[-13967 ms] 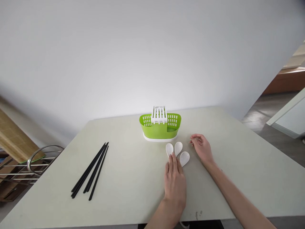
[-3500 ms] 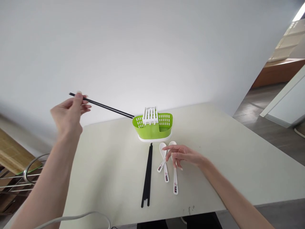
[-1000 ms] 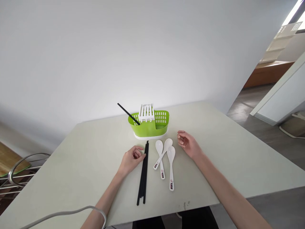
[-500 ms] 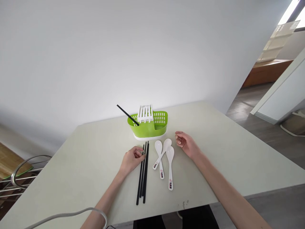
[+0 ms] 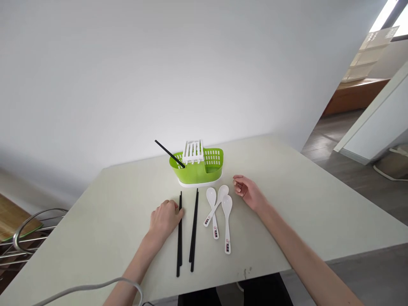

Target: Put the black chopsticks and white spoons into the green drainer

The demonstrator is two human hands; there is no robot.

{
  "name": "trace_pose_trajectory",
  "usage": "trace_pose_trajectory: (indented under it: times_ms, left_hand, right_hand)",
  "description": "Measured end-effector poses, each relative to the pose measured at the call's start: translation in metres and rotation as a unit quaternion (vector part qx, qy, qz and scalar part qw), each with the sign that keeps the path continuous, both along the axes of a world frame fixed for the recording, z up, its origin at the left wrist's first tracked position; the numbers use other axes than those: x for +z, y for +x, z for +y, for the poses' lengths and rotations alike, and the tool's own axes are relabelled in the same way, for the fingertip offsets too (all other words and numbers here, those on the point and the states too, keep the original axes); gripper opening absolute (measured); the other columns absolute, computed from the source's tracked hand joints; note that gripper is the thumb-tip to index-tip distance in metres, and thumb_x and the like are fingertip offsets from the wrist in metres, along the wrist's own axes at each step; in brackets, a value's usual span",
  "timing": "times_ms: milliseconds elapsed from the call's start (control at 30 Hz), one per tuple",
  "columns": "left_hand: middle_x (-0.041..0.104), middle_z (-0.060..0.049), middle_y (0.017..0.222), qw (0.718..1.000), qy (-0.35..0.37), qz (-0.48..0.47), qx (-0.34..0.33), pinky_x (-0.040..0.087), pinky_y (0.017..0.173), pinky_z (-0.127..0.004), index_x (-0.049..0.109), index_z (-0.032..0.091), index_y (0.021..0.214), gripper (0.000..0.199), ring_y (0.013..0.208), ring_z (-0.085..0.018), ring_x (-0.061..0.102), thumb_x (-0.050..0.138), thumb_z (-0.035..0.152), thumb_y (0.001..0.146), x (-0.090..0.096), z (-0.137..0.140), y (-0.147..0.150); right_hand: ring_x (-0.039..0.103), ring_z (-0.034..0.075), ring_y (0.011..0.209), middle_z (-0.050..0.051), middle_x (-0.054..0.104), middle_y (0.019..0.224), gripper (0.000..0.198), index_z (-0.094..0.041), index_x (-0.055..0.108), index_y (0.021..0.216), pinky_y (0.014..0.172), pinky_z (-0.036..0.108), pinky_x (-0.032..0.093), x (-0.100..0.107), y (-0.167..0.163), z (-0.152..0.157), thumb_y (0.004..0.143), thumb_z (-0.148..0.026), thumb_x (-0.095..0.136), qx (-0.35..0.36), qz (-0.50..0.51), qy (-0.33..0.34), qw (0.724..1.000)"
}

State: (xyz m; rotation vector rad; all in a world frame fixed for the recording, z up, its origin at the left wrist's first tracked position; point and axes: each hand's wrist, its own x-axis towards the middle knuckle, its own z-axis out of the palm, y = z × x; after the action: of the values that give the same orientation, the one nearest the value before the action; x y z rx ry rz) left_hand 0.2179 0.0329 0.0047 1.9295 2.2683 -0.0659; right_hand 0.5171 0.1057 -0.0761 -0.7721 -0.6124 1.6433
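At the far left, a metal rack [image 5: 15,241] and a board [image 5: 15,216] are cut off by the edge. A gray cord [image 5: 83,287] is seen in front of the left arm. Two black sticks [image 5: 179,238] are laid on the table [image 5: 287,178] and partly covered by the thumb of the left hand [image 5: 164,219]. Its fingers are curled, but whether the sticks are pinched or just touched cannot be told. Far off, a black stick [image 5: 168,153] is leaned in the left end of the green basket [image 5: 194,175]; its low end is hidden, and whether there is a second one cannot be told. Two more sticks [image 5: 194,231] are laid just near of the basket. To their right, three white spoons [image 5: 227,205] are set, the left one partly covered by the middle one. The right hand [image 5: 250,191] is held half-curled beside them, with nothing seen in it.
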Motion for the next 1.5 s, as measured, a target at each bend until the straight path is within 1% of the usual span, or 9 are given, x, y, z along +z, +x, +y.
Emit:
trace_pose_trajectory:
  times_ms: [133, 267, 367, 467, 567, 667, 800, 1000, 1500]
  left_hand:
    - [0.074, -0.017, 0.086, 0.996, -0.025, 0.086, -0.003, 0.047, 0.073, -0.040, 0.070, 0.018, 0.075, 0.024, 0.085, -0.035, 0.073, 0.051, 0.027, 0.088, 0.008, -0.004, 0.003]
    - [0.075, -0.018, 0.083, 0.995, -0.022, 0.092, -0.012, 0.047, 0.072, -0.040, 0.072, 0.018, 0.074, 0.026, 0.084, -0.035, 0.073, 0.048, 0.022, 0.086, 0.010, -0.004, -0.003]
    - [0.079, -0.015, 0.091, 0.999, 0.005, 0.036, -0.005, 0.049, 0.072, -0.039, 0.075, 0.020, 0.081, 0.026, 0.088, -0.035, 0.074, 0.050, 0.027, 0.088, 0.018, -0.002, -0.017]
    - [0.082, -0.009, 0.094, 0.993, 0.055, -0.102, -0.015, 0.053, 0.077, -0.037, 0.075, 0.023, 0.088, 0.029, 0.089, -0.030, 0.076, 0.053, 0.042, 0.092, 0.037, -0.003, -0.033]
    - [0.083, -0.005, 0.092, 0.960, 0.127, -0.250, -0.018, 0.056, 0.087, -0.036, 0.073, 0.024, 0.092, 0.036, 0.088, -0.026, 0.078, 0.060, 0.058, 0.092, 0.059, -0.008, -0.044]
    - [0.084, -0.006, 0.097, 0.901, 0.244, -0.359, 0.024, 0.058, 0.096, -0.038, 0.072, 0.024, 0.101, 0.041, 0.098, -0.027, 0.079, 0.070, 0.062, 0.087, 0.070, -0.015, -0.044]
    - [0.084, -0.010, 0.098, 0.818, 0.351, -0.452, 0.052, 0.060, 0.102, -0.044, 0.070, 0.021, 0.104, 0.042, 0.103, -0.029, 0.080, 0.080, 0.056, 0.083, 0.061, -0.022, -0.037]
    - [0.083, -0.012, 0.100, 0.779, 0.410, -0.469, 0.065, 0.062, 0.104, -0.047, 0.071, 0.017, 0.101, 0.040, 0.103, -0.030, 0.080, 0.084, 0.050, 0.081, 0.044, -0.027, -0.030]
    - [0.081, -0.009, 0.116, 0.827, 0.374, -0.420, -0.013, 0.059, 0.109, -0.042, 0.074, 0.021, 0.114, 0.040, 0.109, -0.027, 0.078, 0.078, 0.050, 0.088, 0.021, -0.029, -0.030]
  right_hand:
    - [0.047, 0.008, 0.053, -0.004, 0.062, 0.069, 0.027, -0.019, 0.073, 0.083, 0.044, 0.023, 0.032, 0.000, 0.000, 0.000, 0.064, -0.030, 0.089, -0.001, 0.002, -0.002, 1.000]
    - [0.047, 0.008, 0.053, -0.004, 0.063, 0.070, 0.027, -0.019, 0.073, 0.083, 0.044, 0.023, 0.032, -0.001, 0.000, 0.000, 0.064, -0.030, 0.089, -0.001, 0.001, -0.002, 1.000]
    - [0.046, 0.008, 0.053, -0.003, 0.062, 0.069, 0.027, -0.019, 0.073, 0.082, 0.043, 0.023, 0.032, 0.000, 0.000, 0.001, 0.063, -0.030, 0.089, -0.002, -0.002, -0.003, 1.000]
    - [0.046, 0.009, 0.053, -0.003, 0.062, 0.068, 0.027, -0.020, 0.073, 0.082, 0.044, 0.023, 0.032, 0.000, 0.000, 0.001, 0.063, -0.030, 0.089, -0.002, -0.004, -0.003, 1.000]
    - [0.046, 0.009, 0.053, -0.003, 0.063, 0.068, 0.026, -0.019, 0.073, 0.082, 0.045, 0.024, 0.033, 0.000, 0.000, 0.000, 0.064, -0.030, 0.089, -0.003, -0.006, -0.002, 1.000]
    - [0.046, 0.009, 0.053, -0.003, 0.063, 0.068, 0.025, -0.019, 0.074, 0.082, 0.046, 0.024, 0.034, 0.000, -0.001, 0.000, 0.064, -0.030, 0.088, -0.005, -0.006, -0.001, 1.000]
    - [0.045, 0.009, 0.053, -0.003, 0.062, 0.068, 0.025, -0.019, 0.074, 0.080, 0.045, 0.024, 0.033, 0.000, -0.001, 0.000, 0.064, -0.031, 0.088, -0.006, -0.008, 0.001, 1.000]
    - [0.046, 0.009, 0.053, -0.004, 0.062, 0.068, 0.026, -0.019, 0.073, 0.081, 0.045, 0.024, 0.033, 0.000, -0.001, 0.000, 0.064, -0.031, 0.088, -0.004, -0.009, 0.002, 1.000]
    - [0.047, 0.011, 0.054, -0.003, 0.062, 0.070, 0.025, -0.021, 0.072, 0.083, 0.047, 0.027, 0.033, -0.001, 0.001, -0.001, 0.067, -0.033, 0.086, -0.002, -0.033, 0.013, 0.999]
